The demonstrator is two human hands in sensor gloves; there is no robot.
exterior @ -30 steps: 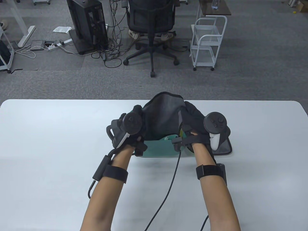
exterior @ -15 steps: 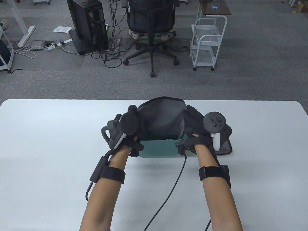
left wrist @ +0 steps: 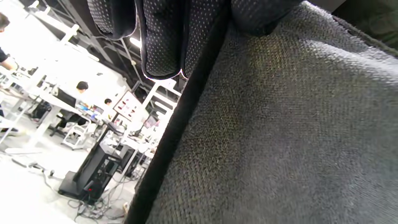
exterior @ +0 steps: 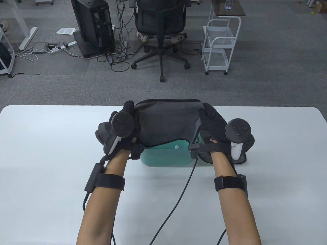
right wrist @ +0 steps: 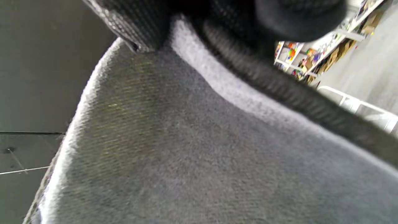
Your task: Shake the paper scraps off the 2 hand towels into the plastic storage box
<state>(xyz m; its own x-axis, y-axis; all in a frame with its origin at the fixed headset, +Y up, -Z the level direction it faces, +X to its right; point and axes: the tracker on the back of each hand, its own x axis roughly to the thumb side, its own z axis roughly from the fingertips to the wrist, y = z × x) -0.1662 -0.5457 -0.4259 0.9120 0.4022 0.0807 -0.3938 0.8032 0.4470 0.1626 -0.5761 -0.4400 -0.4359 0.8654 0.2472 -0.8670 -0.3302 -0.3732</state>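
A dark grey hand towel hangs stretched between my two hands above the teal plastic storage box. My left hand grips its top left corner and my right hand grips its top right corner. A few white paper scraps show inside the box below the towel's lower edge. A second grey towel lies flat on the table, right of the box, mostly hidden under my right hand. Both wrist views are filled with the held towel's weave and gloved fingers.
The white table runs wide on both sides of the box. Glove cables trail toward the near edge. Beyond the far edge are an office chair, a white cart and a computer tower.
Both hands moved apart and slightly away from me, pulling the bunched towel taut into a flat sheet. More of the box's inside and its scraps now show.
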